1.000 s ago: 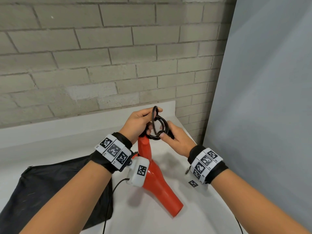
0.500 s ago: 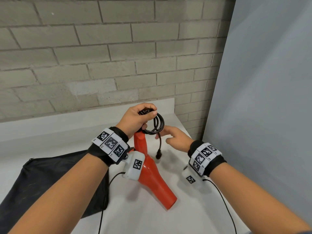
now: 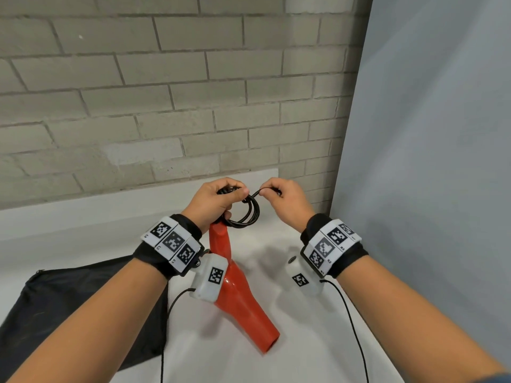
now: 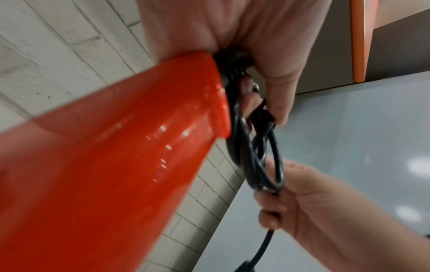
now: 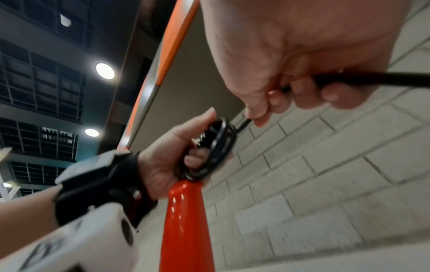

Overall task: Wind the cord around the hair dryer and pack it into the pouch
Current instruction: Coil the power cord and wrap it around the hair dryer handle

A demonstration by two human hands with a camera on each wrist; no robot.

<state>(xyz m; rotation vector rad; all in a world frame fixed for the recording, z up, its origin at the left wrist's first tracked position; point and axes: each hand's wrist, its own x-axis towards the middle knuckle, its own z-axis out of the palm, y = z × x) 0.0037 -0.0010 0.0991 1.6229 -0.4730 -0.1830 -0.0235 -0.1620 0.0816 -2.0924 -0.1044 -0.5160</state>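
Observation:
A red hair dryer (image 3: 240, 297) stands tilted on the white table (image 3: 290, 352), nozzle toward me and handle end up. My left hand (image 3: 218, 199) grips the handle tip (image 4: 202, 77) together with a coil of black cord (image 3: 247, 214). The coil (image 4: 260, 162) hangs in loops beside the handle. My right hand (image 3: 282, 196) pinches the free end of the cord (image 5: 363, 80) just right of the coil, with the plug end trailing below the fist (image 4: 263, 252). The black pouch (image 3: 69, 308) lies flat on the table at the left.
A brick wall (image 3: 166, 92) rises behind the table and a grey panel (image 3: 431, 161) closes off the right side. Thin black sensor wires (image 3: 356, 333) run from both wristbands toward me across the table.
My right hand let go of the coil, dropped away while the plug end dangled, then came back up and took the free cord end. The left hand kept hold of coil and handle.

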